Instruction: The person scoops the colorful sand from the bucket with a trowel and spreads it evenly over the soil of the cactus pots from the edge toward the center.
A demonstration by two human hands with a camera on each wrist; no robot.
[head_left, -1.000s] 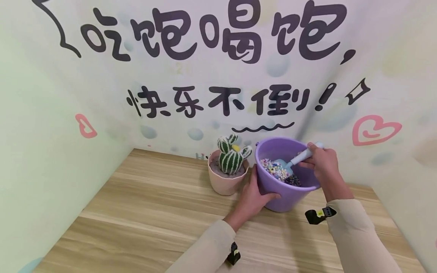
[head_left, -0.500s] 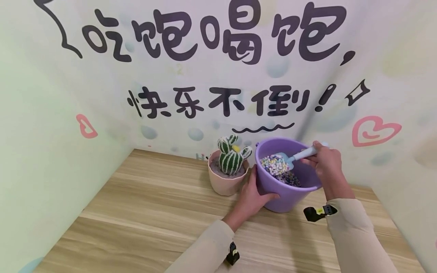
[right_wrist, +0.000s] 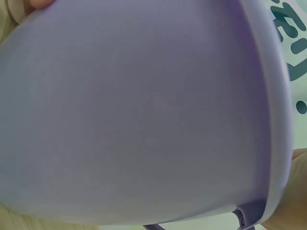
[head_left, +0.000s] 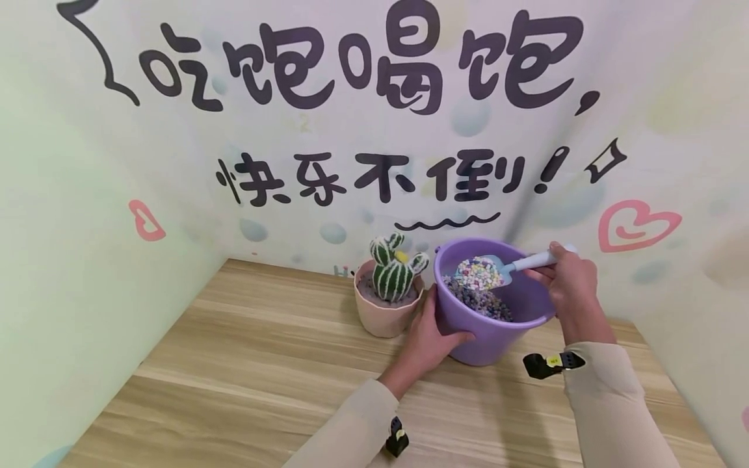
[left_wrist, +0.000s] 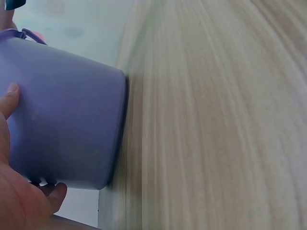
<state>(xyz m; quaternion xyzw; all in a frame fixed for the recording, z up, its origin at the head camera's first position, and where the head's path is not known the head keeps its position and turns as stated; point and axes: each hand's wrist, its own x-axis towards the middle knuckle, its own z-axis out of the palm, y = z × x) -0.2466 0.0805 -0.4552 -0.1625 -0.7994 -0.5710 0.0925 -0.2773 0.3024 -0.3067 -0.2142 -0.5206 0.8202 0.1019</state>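
A purple bucket (head_left: 482, 341) leans slightly toward me on the wooden table, with small multicoloured beads (head_left: 482, 304) inside. My left hand (head_left: 426, 341) grips its near left side, thumb across the front and fingers round the left; the left wrist view shows the thumb and fingertips on the bucket wall (left_wrist: 67, 110). Over the bucket's mouth, my right hand (head_left: 573, 279) holds a light-blue scoop (head_left: 508, 268) by its handle. Pale beads (head_left: 480, 273) heap on the scoop's blade. In the right wrist view the bucket's outer wall (right_wrist: 144, 115) hides the scoop.
A pink pot (head_left: 383, 318) with a knitted cactus (head_left: 393, 276) stands just left of the bucket, close to my left fingers. Behind them rises a printed wall cloth (head_left: 292, 130) with large black characters. The wood-grain table (head_left: 251, 364) stretches to the left and front.
The scoop has lifted out of the beads and moved slightly right with a heaped load, my right hand with it. The left hand still steadies the bucket.
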